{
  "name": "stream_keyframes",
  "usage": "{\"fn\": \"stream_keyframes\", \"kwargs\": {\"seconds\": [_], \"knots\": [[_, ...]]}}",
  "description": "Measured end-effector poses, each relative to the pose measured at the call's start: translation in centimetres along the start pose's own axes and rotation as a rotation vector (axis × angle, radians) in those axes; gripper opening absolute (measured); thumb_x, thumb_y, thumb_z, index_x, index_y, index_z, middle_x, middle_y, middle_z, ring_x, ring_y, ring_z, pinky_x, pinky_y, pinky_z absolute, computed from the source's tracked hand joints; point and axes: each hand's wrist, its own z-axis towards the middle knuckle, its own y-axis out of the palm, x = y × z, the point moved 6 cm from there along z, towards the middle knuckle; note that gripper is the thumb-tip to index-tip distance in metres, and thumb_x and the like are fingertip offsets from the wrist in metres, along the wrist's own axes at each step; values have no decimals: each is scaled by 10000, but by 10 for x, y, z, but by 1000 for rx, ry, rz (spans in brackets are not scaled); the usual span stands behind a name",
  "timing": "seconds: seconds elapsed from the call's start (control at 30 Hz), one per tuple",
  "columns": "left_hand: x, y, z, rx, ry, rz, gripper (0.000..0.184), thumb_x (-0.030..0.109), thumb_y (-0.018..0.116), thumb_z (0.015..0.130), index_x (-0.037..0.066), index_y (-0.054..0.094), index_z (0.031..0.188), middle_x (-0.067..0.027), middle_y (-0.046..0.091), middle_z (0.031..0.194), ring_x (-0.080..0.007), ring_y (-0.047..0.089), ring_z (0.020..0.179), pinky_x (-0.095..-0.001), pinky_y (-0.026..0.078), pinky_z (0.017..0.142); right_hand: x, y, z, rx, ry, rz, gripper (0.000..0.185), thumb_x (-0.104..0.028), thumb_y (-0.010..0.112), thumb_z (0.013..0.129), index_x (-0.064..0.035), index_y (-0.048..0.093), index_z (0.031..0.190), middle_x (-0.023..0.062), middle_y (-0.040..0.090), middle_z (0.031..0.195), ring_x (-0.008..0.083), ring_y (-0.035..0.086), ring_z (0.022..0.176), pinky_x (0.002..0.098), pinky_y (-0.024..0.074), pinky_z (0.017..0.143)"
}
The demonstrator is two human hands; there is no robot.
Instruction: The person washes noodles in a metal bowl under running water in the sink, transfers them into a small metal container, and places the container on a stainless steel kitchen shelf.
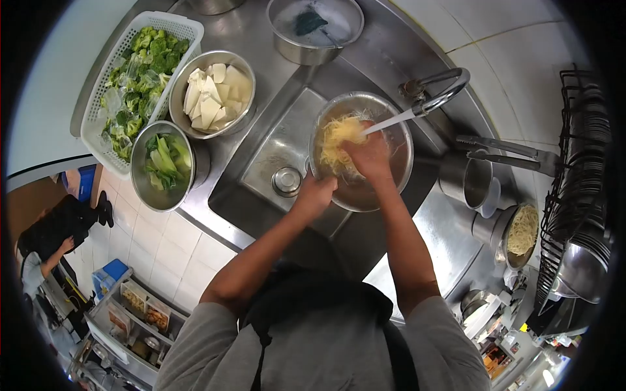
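A round metal bowl (399, 171) is held over the sink, with thin yellow strands (336, 140) in it that look like noodles or fine shreds. My left hand (317, 194) grips the near left rim, fingers closed on the metal. Inside the bowl, my right hand (370, 155) is closed around part of the strands, its fingertips partly hidden among them. From the curved tap (450, 92), a stream of water (389, 122) runs into the bowl beside the right hand.
Left of the sink (274, 140) stand a bowl of white slices (208, 98), a bowl of leafy greens (163, 163) and a broccoli basket (192, 29). Behind is a pot (293, 52). Tongs (508, 153) and a wire rack (554, 215) are right. A person (55, 225) is at far left.
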Motion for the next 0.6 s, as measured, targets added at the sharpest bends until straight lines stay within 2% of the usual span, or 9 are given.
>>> {"fn": "stream_keyframes", "kwargs": {"seconds": [0.1, 0.2, 0.27, 0.3, 0.37, 0.43, 0.47, 0.57, 0.6], "knots": [[-11, 2, 10, 19, 111, 181, 215, 106, 578, 902, -10, 705, 1031, -260, 614, 1150, -358, 686, 898, -402, 570, 583, -16, -14, 2, -101, 72, 90, 586, -258, 787, 790, -27, 638, 1308, 254, 683, 1230, 382, 675, 1140, 444, 535, 978], [0, -4, 11, 64, 44, 81, 222, 117, 573, 909, -18, 709, 1021, -315, 538, 1253, -393, 685, 910, -414, 580, 593, -25, -35, 2, -135, 82, 155, 528, -183, 754, 807, -34, 639, 1301, 264, 658, 1283, 373, 670, 1153, 440, 536, 989], [9, -3, 7, 53, -32, 11, 267, 169, 586, 896, -27, 705, 1034, -265, 573, 1204, -345, 686, 903, -414, 591, 624, -32, -38, -3, -142, 0, -19, 505, -137, 737, 811, -48, 639, 1298, 259, 650, 1301, 378, 670, 1154, 447, 537, 999], [12, -1, 5, 43, -62, 10, 305, 214, 598, 883, -32, 705, 1027, -200, 640, 1116, -291, 688, 893, -410, 597, 650, -36, -40, -6, -102, -62, -144, 499, -116, 730, 813, -55, 638, 1300, 255, 646, 1312, 379, 668, 1159, 450, 536, 1006], [24, 5, -2, 32, -160, -71, 341, 260, 612, 869, -37, 708, 1005, -136, 706, 1038, -236, 690, 890, -406, 604, 680, -44, -27, -18, 37, -223, -422, 512, -99, 729, 815, -75, 635, 1317, 241, 637, 1339, 382, 657, 1193, 457, 526, 1033], [38, 11, -11, 42, -291, -231, 333, 261, 614, 868, -37, 714, 977, -140, 706, 1060, -235, 692, 904, -403, 608, 688, -27, -20, -8, 34, -249, -479, 533, -111, 744, 822, -100, 630, 1343, 223, 632, 1361, 383, 642, 1231, 463, 510, 1062], [33, 11, -10, 40, -253, -205, 336, 235, 603, 878, -48, 681, 1041, -162, 672, 1077, -255, 694, 865, -407, 601, 656, -14, -18, 0, -9, -235, -451, 546, -125, 756, 827, -114, 627, 1358, 213, 630, 1371, 384, 633, 1251, 467, 501, 1077], [18, 3, -6, 62, -181, -148, 403, 184, 587, 891, -66, 591, 1207, -205, 609, 1107, -296, 695, 781, -412, 588, 591, 20, -32, 13, -105, 88, -136, 509, -158, 767, 859, -102, 631, 1346, 192, 644, 1358, 358, 632, 1256, 443, 492, 1088], [22, 0, -6, 82, -185, -146, 437, 183, 593, 886, -63, 566, 1245, -202, 613, 1103, -298, 694, 774, -409, 587, 590, 15, -38, 13, -75, 48, -43, 481, -160, 765, 868, -95, 637, 1327, 188, 650, 1348, 346, 639, 1241, 435, 496, 1079]]}}
